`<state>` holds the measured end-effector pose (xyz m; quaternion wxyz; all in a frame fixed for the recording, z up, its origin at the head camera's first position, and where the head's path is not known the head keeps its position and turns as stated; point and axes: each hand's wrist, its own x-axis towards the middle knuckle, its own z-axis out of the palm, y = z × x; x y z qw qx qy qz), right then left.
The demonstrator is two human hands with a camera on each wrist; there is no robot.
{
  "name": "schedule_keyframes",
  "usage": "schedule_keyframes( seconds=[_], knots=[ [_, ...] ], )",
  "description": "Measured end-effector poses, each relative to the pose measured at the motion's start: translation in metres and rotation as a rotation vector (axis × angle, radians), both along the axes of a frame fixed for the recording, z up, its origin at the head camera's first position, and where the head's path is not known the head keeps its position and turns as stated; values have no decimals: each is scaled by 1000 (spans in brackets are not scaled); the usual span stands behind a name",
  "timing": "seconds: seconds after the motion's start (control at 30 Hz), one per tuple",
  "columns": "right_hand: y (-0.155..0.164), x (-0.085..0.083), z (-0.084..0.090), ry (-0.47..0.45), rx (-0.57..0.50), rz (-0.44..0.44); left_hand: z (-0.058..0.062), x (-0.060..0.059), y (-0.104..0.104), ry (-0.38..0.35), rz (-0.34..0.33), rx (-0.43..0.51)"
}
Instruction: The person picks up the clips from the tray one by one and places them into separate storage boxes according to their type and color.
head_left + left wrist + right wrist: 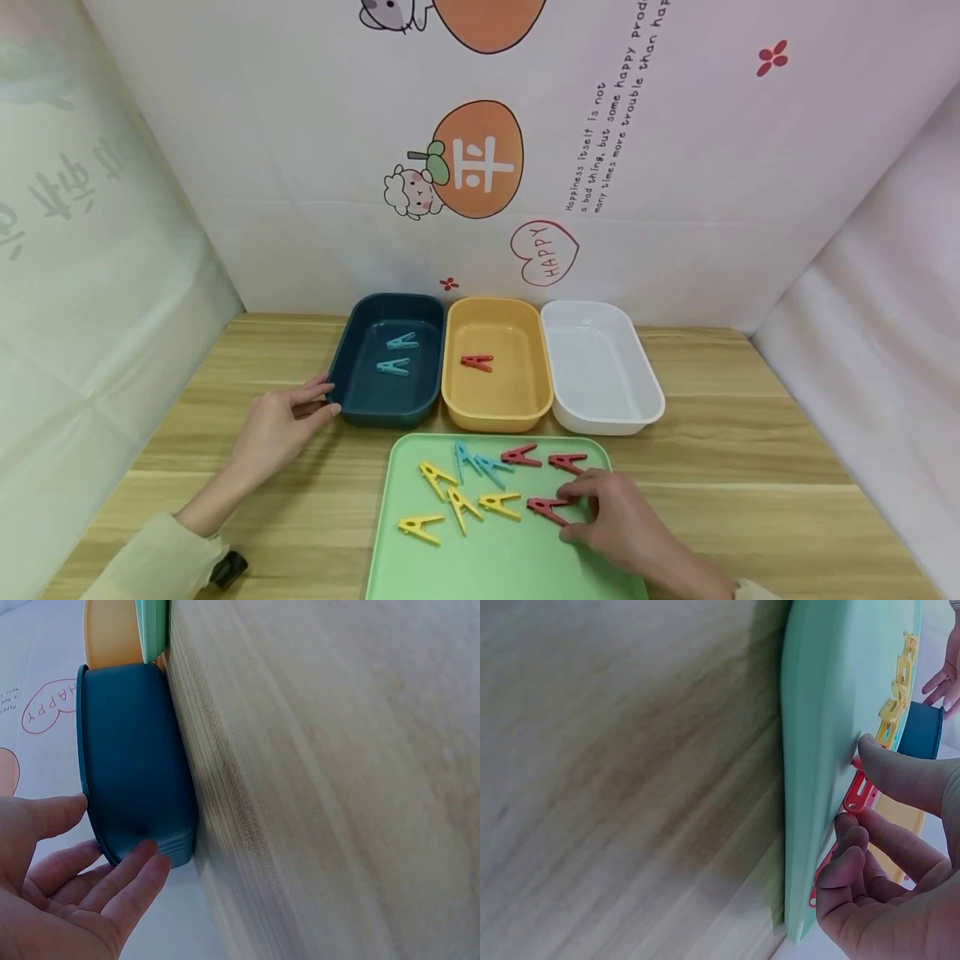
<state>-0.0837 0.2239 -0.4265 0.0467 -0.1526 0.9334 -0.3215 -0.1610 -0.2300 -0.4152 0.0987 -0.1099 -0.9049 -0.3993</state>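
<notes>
At the near right of the green tray (480, 575), my right hand (618, 521) pinches a red clothespin (547, 509) between thumb and index finger, at its two splayed legs. In the right wrist view that red clothespin (859, 793) shows between the fingertips. My left hand (281, 425) rests at the left side of the dark teal bin (386, 417), fingers fairly straight. The left wrist view has the thumb at the rim of the bin (135, 742) and the fingertips by its outer end wall. Two blue clothespins (393, 367) lie inside this bin.
A yellow bin (498, 423) holding one red clothespin (477, 362) and a white bin (611, 427) stand beside the teal one. On the tray lie several yellow clothespins (499, 505), two blue ones (491, 468) and two more red ones (521, 455). A printed cloth (337, 250) hangs behind.
</notes>
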Motion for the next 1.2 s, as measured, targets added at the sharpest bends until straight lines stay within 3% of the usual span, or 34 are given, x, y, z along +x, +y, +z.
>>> schedule_keyframes(
  seconds=[0.33,0.8,1.2],
  knots=[
    [0,-1,-2,9,8,-51,0,0,0,10,-1,5],
    [2,0,-2,-2,-3,-52,0,1,1,4,-6,10],
    [3,3,3,-84,-33,-162,0,0,0,5,1,-3]
  ],
)
